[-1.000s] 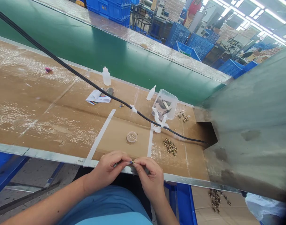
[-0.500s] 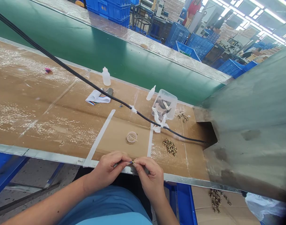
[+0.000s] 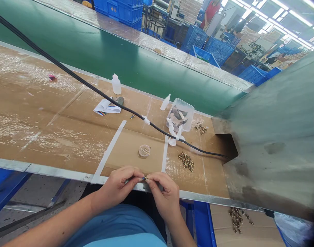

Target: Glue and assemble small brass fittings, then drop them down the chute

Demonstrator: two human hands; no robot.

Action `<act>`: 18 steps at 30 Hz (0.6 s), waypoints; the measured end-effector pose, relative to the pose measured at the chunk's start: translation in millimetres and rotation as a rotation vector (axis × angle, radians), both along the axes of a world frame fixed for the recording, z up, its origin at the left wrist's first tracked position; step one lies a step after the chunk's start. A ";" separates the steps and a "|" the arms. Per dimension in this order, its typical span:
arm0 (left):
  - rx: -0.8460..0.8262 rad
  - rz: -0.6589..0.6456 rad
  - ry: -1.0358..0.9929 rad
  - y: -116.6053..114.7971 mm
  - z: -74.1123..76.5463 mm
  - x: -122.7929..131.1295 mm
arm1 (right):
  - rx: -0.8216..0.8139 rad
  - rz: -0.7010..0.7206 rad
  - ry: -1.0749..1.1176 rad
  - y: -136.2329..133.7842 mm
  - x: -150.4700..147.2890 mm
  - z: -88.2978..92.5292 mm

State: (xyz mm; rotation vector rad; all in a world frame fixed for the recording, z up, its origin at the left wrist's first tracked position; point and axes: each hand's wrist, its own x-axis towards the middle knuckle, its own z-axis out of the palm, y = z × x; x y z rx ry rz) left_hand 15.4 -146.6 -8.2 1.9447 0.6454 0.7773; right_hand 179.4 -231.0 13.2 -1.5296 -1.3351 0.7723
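— Crates [image 3: 118, 12] up behind, blue, any marking readable?
— Too small to read! Bench [image 3: 43, 137] below, cardboard-topped.
— And the hands?
— Left hand [image 3: 117, 187] and right hand [image 3: 164, 193] pinched closed on a thin wire [image 3: 137, 179], brass-tipped, right over the bench's metal edge!

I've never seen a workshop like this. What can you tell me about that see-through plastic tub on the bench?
The clear plastic tub is small, rectangular and looks like thin, lightly frosted plastic. It sits level on the brown cardboard covering the bench, towards the far edge. Crumpled white tape touches its near side. Dark and pale pieces lie inside, too unclear to identify, and I can't tell whether it has a lid.
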 end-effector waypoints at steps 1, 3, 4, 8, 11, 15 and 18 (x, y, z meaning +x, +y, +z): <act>-0.001 0.001 0.001 -0.1 0.0 0.0 | -0.001 -0.001 -0.001 0.0 0.2 0.0; -0.004 0.004 -0.003 -0.4 0.0 -0.1 | -0.003 -0.009 -0.001 0.2 0.1 0.0; -0.006 0.004 -0.005 -0.6 0.1 -0.1 | -0.005 -0.017 0.001 0.3 -0.2 0.0; -0.025 0.012 0.006 -1.1 1.7 -0.2 | -0.024 -0.055 0.034 0.7 -1.7 -0.6; -0.046 0.019 0.034 -0.6 3.5 0.1 | -0.020 -0.071 0.069 1.0 -2.0 -1.0; -0.067 0.010 0.061 1.0 4.6 1.1 | 0.013 -0.061 0.072 1.3 -2.0 -0.8; -0.068 -0.003 0.062 1.1 3.9 0.9 | 0.020 -0.063 0.070 1.3 -2.3 -0.7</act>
